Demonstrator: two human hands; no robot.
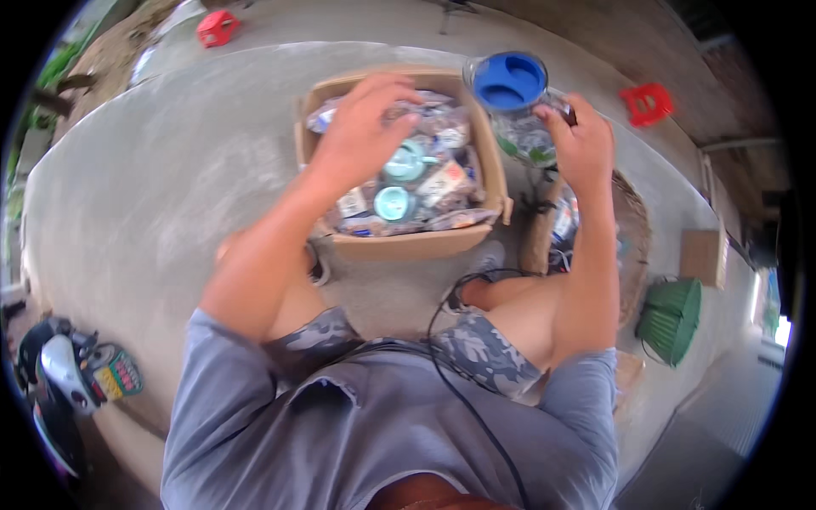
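Note:
I sit on a concrete floor with a cardboard box (408, 244) in front of my knees. It is filled with several clear plastic packets and round pale-green pieces. My left hand (364, 127) reaches into the box, fingers curled over a clear packet at its far side. My right hand (583, 140) holds up a clear plastic jar with a blue lid (510, 85), just right of the box. Green and white contents show through the jar's wall.
A woven basket (633, 229) with packets stands to the right of the box. A green ribbed object (671, 319) lies further right, next to a flat piece of cardboard (702, 255). Two red plastic stools (218, 27) (646, 102) stand at the back. A scooter (68, 374) is parked at lower left.

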